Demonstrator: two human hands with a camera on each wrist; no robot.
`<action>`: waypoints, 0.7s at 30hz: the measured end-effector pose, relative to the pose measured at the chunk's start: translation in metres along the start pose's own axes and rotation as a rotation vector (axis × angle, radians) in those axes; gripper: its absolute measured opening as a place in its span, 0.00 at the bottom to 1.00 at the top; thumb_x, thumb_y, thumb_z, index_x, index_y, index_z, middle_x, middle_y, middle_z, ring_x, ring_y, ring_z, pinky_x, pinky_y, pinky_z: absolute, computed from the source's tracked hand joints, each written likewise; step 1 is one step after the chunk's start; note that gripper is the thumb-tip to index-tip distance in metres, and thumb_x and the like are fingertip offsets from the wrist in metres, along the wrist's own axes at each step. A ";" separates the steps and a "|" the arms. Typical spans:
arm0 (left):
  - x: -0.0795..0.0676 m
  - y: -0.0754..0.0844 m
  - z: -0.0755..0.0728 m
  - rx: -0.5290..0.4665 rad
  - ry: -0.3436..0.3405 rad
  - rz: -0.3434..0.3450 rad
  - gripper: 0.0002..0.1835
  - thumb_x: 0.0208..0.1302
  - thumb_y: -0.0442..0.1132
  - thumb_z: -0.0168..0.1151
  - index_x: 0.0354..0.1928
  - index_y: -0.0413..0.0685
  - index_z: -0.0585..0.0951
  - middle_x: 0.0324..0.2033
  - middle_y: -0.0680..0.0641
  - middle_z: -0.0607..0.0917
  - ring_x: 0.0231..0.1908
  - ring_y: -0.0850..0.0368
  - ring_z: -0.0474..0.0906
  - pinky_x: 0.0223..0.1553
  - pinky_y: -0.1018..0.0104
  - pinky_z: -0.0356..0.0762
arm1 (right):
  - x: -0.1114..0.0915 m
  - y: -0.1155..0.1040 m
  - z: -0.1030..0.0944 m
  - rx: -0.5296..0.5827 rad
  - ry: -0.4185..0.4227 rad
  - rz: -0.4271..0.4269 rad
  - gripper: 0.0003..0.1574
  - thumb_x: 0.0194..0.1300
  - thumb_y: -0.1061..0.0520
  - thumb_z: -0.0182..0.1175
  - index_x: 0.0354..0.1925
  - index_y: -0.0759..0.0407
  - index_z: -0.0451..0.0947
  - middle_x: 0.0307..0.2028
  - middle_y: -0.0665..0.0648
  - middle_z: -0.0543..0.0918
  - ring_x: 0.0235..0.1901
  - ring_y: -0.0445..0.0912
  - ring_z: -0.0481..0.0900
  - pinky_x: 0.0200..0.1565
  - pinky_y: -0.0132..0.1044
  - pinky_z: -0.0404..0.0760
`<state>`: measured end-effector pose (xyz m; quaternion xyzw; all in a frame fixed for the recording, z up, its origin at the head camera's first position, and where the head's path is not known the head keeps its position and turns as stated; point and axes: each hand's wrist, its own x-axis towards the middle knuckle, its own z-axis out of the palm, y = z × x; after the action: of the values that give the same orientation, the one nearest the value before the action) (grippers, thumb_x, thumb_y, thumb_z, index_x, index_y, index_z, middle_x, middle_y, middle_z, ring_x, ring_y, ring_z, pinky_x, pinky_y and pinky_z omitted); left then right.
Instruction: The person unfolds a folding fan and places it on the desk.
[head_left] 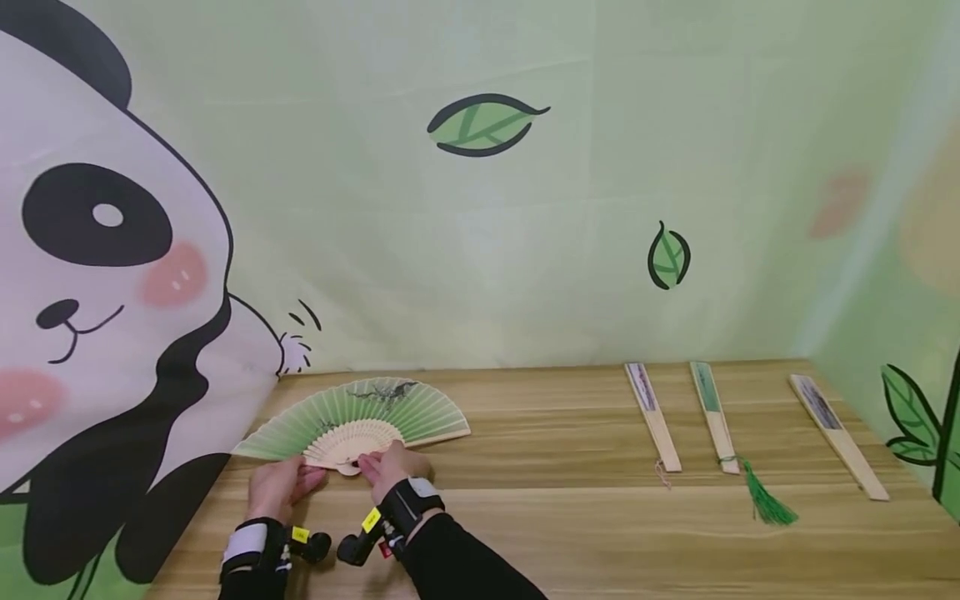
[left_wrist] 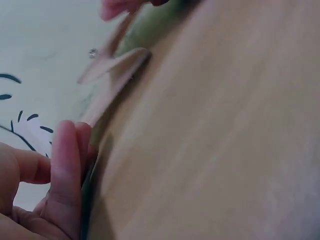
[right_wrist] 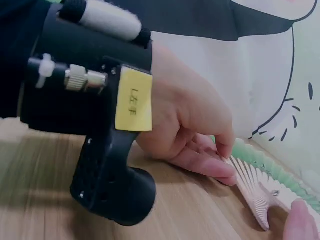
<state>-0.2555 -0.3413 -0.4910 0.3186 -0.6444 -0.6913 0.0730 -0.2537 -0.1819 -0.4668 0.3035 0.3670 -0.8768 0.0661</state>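
Observation:
A green folding fan (head_left: 390,400) lies spread at the left of the table, with pale ribs and a dark painted motif. My left hand (head_left: 277,487) pinches its left edge near the ribs; in the right wrist view the thumb and fingers of the left hand (right_wrist: 195,120) meet at the outer rib. My right hand (head_left: 395,467) grips the right side just beside the pivot, fingertips over the ribs. The left wrist view shows the pale rib ends (left_wrist: 112,75) close above the wood, between both hands' fingertips.
To the right lie three closed folding fans: one with a purplish panel (head_left: 654,417), one with a green panel (head_left: 714,417) and green tassel (head_left: 767,498), one with a dark panel (head_left: 838,437). Behind the wooden table (head_left: 555,533) hangs a panda-printed backdrop (head_left: 525,275).

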 end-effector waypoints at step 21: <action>-0.051 0.032 0.044 0.130 0.032 0.310 0.08 0.70 0.34 0.42 0.46 0.36 0.66 0.28 0.44 0.79 0.15 0.61 0.77 0.17 0.69 0.79 | -0.041 -0.062 -0.024 -0.340 -0.311 -0.050 0.24 0.72 0.60 0.40 0.61 0.70 0.64 0.37 0.61 0.84 0.31 0.56 0.86 0.19 0.30 0.76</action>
<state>-0.2489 -0.2834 -0.4452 0.2305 -0.7281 -0.6232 0.1682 -0.2300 -0.1253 -0.4192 0.1400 0.5022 -0.8400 0.1502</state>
